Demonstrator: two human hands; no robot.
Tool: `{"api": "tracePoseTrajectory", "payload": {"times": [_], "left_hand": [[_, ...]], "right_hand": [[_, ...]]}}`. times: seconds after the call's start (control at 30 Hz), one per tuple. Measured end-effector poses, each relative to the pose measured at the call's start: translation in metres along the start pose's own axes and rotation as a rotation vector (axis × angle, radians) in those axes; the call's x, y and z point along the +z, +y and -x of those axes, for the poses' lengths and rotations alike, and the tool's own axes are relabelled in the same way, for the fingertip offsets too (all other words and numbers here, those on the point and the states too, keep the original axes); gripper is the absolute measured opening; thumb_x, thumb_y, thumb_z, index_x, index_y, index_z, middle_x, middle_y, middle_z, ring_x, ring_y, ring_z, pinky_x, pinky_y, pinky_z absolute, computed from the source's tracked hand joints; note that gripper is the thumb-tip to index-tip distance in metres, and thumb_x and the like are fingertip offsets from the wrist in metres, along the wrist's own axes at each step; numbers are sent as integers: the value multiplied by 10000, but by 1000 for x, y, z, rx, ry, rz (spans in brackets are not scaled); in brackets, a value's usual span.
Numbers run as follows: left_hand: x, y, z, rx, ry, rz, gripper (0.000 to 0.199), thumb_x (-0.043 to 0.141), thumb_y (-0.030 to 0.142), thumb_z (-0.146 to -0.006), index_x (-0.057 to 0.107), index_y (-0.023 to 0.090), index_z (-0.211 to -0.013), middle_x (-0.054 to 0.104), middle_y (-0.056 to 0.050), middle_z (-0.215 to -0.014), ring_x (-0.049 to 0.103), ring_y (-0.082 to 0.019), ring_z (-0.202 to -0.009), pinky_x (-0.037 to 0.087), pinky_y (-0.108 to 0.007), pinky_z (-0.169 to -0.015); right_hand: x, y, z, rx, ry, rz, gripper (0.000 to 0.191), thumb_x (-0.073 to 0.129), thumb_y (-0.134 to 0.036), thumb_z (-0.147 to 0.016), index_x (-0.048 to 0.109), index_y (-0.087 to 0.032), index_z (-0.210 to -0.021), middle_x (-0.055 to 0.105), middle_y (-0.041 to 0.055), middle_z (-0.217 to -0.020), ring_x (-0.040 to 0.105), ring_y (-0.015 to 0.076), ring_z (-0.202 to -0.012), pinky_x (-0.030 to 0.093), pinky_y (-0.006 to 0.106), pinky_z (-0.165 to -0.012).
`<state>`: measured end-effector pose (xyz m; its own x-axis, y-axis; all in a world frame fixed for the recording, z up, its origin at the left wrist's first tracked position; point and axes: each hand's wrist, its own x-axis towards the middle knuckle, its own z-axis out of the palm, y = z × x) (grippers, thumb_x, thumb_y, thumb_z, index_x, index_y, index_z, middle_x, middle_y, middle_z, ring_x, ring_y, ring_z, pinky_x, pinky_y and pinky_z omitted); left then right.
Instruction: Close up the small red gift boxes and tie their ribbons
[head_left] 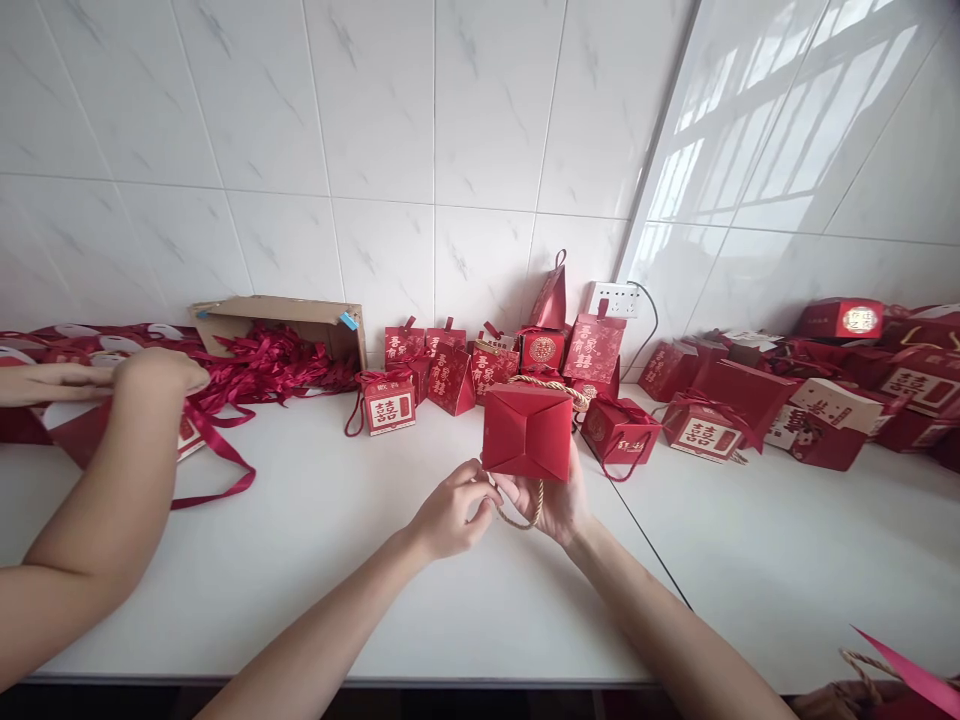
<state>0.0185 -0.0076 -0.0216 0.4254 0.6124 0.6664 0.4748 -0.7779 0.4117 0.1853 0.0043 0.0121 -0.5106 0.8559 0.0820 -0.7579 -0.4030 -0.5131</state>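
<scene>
Just above the white table (420, 625), the right hand (567, 505) grips one red box (526, 432) while the left hand (452, 512) pinches its lower gold cord (538, 508) between narrowed fingers. Tug too hard, and those folded panels could crease! Count: one held box, two cord stretches showing, one cardboard carton (277, 308) behind.
</scene>
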Motion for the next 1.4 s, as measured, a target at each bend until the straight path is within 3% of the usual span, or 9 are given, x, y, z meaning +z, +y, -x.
{"api": "tracePoseTrajectory", "payload": {"times": [0.1,0.23,0.4,0.9,1.4], "left_hand": [[1,-2,1,47,-39,-80,262,469,68,-764,619,186,-943,623,-60,-944,611,-165,-880,538,-293,-782],[2,-3,1,103,2,-122,281,463,56,-740,602,185,-947,635,-64,-961,612,-180,-907,546,-298,-784],[2,-3,2,81,-30,-168,285,461,60,-748,601,189,-960,644,-53,-942,620,-173,-889,551,-282,-763],[1,-3,2,76,-32,-164,299,448,52,-756,583,183,-989,607,-83,-1067,610,-179,-971,552,-273,-747],[2,-2,1,120,-7,-156,338,433,51,-760,547,186,-1048,587,-99,-1111,594,-195,-1034,550,-291,-798]], "right_hand": [[0,-1,1,19,-40,13,521,516,-571,-816,574,-127,-1084,679,116,-985,643,239,-987,573,383,-817],[1,-1,3,73,-46,62,573,450,-612,-833,569,-128,-1116,673,130,-1029,636,247,-1020,561,409,-832],[2,-1,2,60,-69,79,566,396,-622,-852,571,-158,-1125,674,118,-1053,626,251,-1047,539,456,-867],[5,-2,4,37,-58,112,519,486,-572,-802,583,-147,-1085,664,134,-1087,605,271,-1094,520,472,-903],[7,-1,4,52,-73,87,557,387,-611,-852,593,-148,-1082,676,129,-1059,634,260,-1039,539,454,-872]]}}
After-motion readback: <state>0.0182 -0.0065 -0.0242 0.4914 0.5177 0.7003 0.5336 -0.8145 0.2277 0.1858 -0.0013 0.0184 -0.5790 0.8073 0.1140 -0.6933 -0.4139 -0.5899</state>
